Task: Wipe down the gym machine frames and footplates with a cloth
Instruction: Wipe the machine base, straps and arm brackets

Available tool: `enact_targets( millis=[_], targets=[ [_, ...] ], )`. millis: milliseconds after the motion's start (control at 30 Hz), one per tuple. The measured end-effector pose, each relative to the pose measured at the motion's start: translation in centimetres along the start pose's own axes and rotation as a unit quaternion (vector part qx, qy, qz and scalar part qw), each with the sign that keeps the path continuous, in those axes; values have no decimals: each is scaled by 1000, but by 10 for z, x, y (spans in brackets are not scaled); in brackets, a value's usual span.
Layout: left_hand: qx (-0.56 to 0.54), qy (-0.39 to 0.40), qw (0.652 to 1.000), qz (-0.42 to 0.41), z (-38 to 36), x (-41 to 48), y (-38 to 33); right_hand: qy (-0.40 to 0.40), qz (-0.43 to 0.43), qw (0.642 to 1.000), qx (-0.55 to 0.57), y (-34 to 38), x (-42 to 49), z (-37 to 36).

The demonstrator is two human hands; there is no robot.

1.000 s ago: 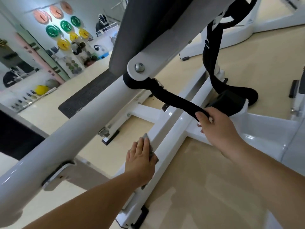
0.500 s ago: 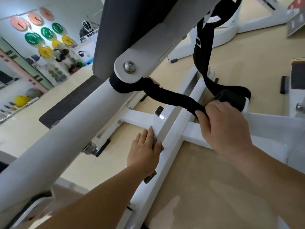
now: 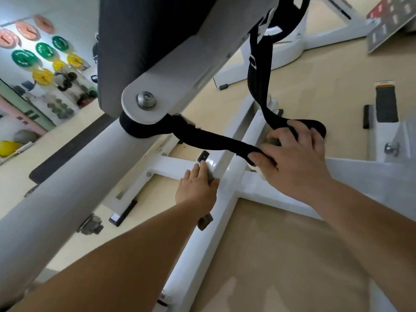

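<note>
A white gym machine base frame (image 3: 209, 228) lies on the floor, with a cross bar (image 3: 171, 168) joining it. My left hand (image 3: 198, 190) presses a small grey cloth (image 3: 211, 176) against the frame where the cross bar meets the long rail; most of the cloth is hidden under the fingers. My right hand (image 3: 295, 163) grips a black strap (image 3: 213, 140) that hangs from the thick white tube (image 3: 67, 188) and loops up to the machine top.
A dark padded panel (image 3: 139, 48) and its pivot bolt (image 3: 146, 100) hang overhead. Another white machine base (image 3: 290, 48) stands behind, a footplate (image 3: 386, 104) at right. Coloured weight plates (image 3: 42, 50) line the far left wall. A black floor mat (image 3: 74, 145) lies left.
My left hand slid the cloth forward along the rail to the cross-bar joint. My right hand moved further along the strap and curled round it.
</note>
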State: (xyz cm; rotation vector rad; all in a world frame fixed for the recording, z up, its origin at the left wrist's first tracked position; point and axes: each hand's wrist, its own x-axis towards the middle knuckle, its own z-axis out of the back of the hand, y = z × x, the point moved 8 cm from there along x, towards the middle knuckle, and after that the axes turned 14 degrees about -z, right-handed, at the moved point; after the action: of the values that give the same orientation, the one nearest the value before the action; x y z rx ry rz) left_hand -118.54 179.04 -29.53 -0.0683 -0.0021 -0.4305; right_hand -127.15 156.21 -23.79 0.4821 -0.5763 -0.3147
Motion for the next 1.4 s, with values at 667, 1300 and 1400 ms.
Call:
enact_targets(
  millis=[667,1300,1400],
  targets=[
    [59,-29,998,-22,-3,-4,-10,-39,-7,999,-19,3,-6,-7],
    [43,32,997,-61,-11,16,-11,28,-27,999,-32,3,-3,-11],
    [40,20,996,-75,-9,17,-12,114,-43,991,-48,2,-2,-14]
  ],
)
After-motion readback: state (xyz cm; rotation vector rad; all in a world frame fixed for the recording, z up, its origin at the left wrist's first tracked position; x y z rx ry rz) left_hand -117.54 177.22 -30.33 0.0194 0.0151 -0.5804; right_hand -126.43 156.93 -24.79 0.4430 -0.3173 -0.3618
